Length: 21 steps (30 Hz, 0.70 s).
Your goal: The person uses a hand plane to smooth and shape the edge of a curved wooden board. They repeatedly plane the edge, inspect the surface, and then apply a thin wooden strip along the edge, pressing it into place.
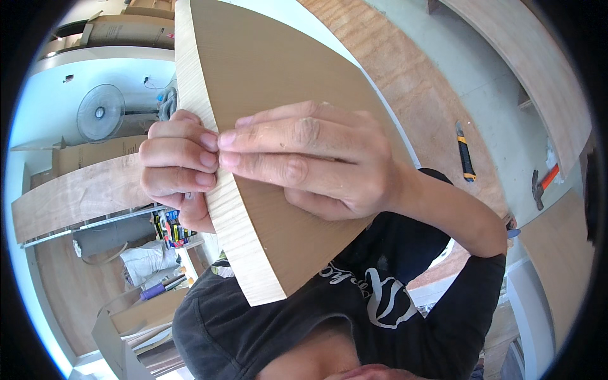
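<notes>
A large board (285, 76) with a brown face and a pale wood-grain edge strip (237, 221) stands tilted in front of me. My left hand (177, 164) is closed at the pale edge, its curled fingertips pressing against the strip. From the right, my right hand (323, 158) lies across the brown face with its fingers held together. Its fingertips meet those of my left hand at the corner between face and edge. Whatever may be pinched between the fingertips is too small or hidden to make out, and my right thumb is mostly covered.
A yellow-and-black utility knife (465, 152) lies on a wooden panel (405, 69) at the right. Farther right is a hammer (543, 187) with an orange handle. At the left are a fan (100, 113), a curved plywood panel (82, 196) and a box of tools (172, 229).
</notes>
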Motion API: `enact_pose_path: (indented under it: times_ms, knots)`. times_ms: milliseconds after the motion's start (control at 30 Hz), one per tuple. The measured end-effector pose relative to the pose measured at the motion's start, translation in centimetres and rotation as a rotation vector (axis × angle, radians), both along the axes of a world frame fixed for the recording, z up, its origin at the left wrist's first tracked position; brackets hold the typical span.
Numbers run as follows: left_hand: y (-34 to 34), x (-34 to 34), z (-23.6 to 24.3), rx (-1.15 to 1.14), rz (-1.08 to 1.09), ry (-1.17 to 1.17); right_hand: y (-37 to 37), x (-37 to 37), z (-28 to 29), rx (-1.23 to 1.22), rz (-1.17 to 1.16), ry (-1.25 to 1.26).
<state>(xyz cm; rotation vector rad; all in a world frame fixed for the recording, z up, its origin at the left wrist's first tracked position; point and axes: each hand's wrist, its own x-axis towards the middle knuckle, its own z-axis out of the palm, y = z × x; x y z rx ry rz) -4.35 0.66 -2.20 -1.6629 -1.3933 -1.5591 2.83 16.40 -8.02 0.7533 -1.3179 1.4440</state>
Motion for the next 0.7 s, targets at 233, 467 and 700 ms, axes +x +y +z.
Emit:
enact_pose_path:
  times_ms: [233,467,700]
  knots:
    - [0.1,0.1,0.8,-0.098,0.001,0.022,0.4,1.4,0.3,0.044,0.053,0.025]
    - [-2.6,-2.0,2.0,-0.373,-0.050,0.201,0.0,4.7,0.6,0.106,-0.038,-0.143]
    - [-3.8,-6.8,1.0,-0.153,0.097,0.279,-0.9,6.9,0.7,0.012,-0.364,-0.142]
